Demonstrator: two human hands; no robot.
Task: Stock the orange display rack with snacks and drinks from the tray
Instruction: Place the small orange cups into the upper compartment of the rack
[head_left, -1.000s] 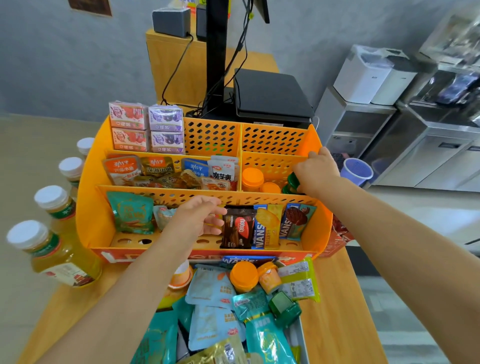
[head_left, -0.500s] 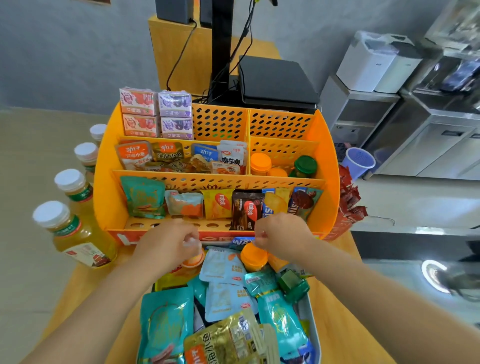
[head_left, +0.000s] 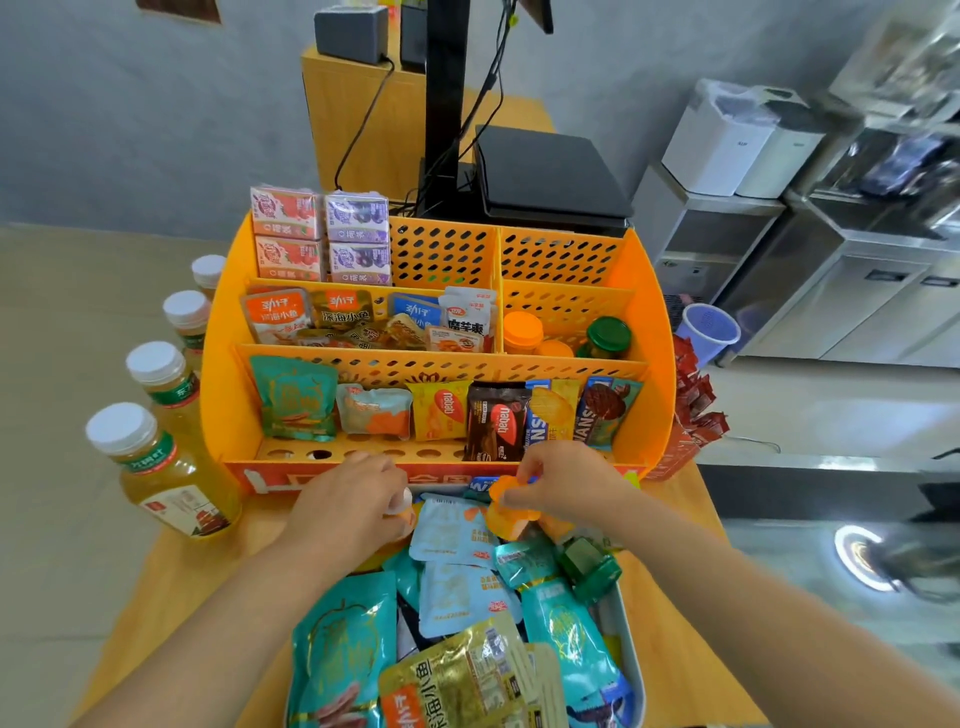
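Over the tray (head_left: 631, 675) on the counter (head_left: 171, 587), the right hand (head_left: 566, 480) pinches an orange jar (head_left: 506, 506), likely bound for the rack (head_left: 644, 332) just behind, while the left hand (head_left: 348, 499) curls round a small white-capped item (head_left: 400, 503).

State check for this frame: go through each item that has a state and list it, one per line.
left hand: grip closed on a small white-capped container at the tray's far end
right hand: grip pinching an orange-lidded jar, still over the tray
orange rack: partly stocked, top right bay unfilled
green-lidded jar: upright in middle right bay
tea bottles: capped, upright, left of rack
tray: still piled with packets
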